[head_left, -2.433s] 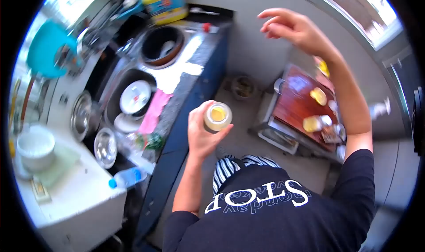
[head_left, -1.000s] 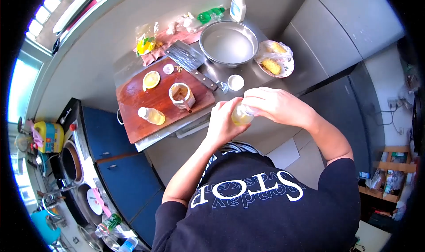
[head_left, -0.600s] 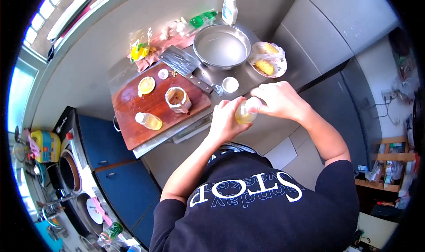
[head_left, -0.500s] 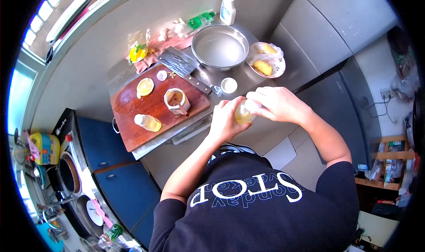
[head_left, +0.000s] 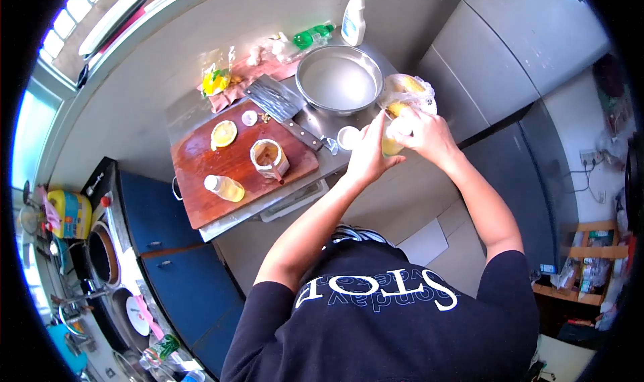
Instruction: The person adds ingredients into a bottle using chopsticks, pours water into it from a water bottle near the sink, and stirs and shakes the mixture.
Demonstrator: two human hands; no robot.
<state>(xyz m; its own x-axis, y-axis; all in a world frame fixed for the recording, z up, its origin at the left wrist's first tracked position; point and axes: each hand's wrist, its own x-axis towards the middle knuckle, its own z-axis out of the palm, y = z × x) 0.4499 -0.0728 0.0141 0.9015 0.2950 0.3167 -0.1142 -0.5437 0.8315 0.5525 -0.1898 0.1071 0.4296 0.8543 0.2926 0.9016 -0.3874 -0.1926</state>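
Observation:
My left hand point(head_left: 367, 155) is wrapped round a small bottle point(head_left: 390, 144) of yellowish liquid, in front of the steel table. My right hand point(head_left: 429, 135) has its fingers closed round the white top of that same bottle. Just beyond both hands is a patterned plate point(head_left: 429, 105) with yellow pieces and clear plastic. A small white lid point(head_left: 348, 137) lies left of the bottle. On the brown cutting board point(head_left: 194, 160) are an open jar point(head_left: 269, 159), a second bottle of yellow liquid point(head_left: 225, 188) and a lemon half point(head_left: 223, 134).
A cleaver point(head_left: 274, 99) lies across the board's back edge, beside a metal bowl point(head_left: 339, 80). Behind stand a spray bottle point(head_left: 354, 14) and a green bottle point(head_left: 313, 35) lying down. Blue cabinets point(head_left: 194, 268) and a sink are at the left, a dark fridge point(head_left: 513, 187) at the right.
Both hands, with the bottle between them, have moved forward and right, from the table's front edge toward the plate. Earlier, my left hand held a jar near the sink and my right hand was raised.

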